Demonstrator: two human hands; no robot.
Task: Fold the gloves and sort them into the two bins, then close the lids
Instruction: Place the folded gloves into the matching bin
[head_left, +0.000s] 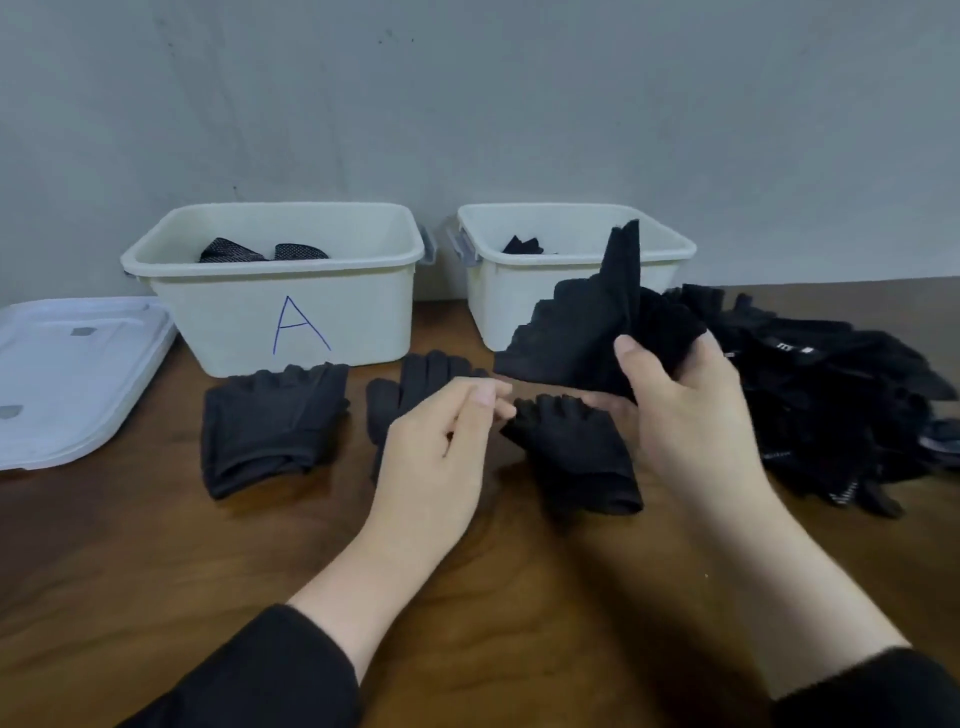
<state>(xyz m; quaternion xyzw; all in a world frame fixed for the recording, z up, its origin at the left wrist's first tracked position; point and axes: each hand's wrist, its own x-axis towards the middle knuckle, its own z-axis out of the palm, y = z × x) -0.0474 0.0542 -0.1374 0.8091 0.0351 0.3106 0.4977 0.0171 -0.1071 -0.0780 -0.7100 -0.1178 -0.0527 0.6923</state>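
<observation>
Right hand: grips a black glove, raised before the right bin.
Left hand: fingers loosely curled, holding nothing, left of that glove.

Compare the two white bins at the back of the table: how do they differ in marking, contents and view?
The left bin shows a blue letter A on its front; no letter is visible on the right bin, since the glove held by the right hand covers its front. The left bin holds dotted dark gloves; the right bin holds a plain black one. Both are white, open and lidless.
</observation>
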